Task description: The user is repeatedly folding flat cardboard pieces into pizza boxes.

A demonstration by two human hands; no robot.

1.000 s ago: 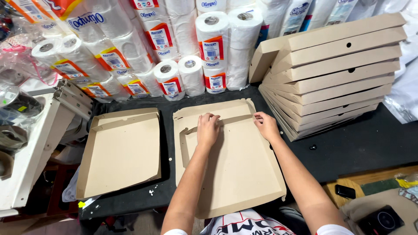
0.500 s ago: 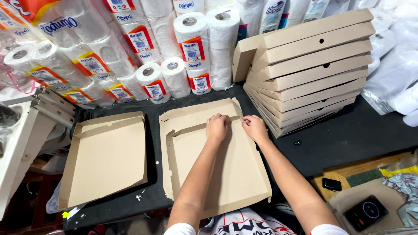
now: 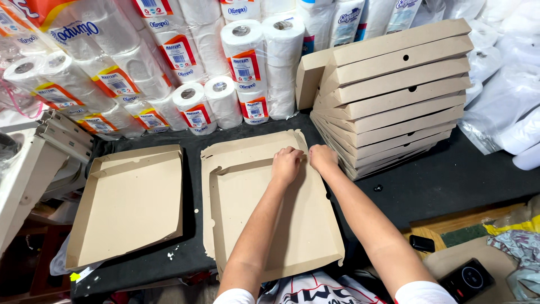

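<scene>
Both hands flat, left hand (image 3: 287,165), right hand (image 3: 323,157), matte cardboard box blank (image 3: 270,225)

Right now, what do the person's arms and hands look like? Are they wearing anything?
Both arms are bare from the short white sleeves at the shoulders down to the fingers. The left hand and right hand wear no gloves, and no rings, watch or bracelets show. The shirt front has a dark printed pattern on white.
</scene>
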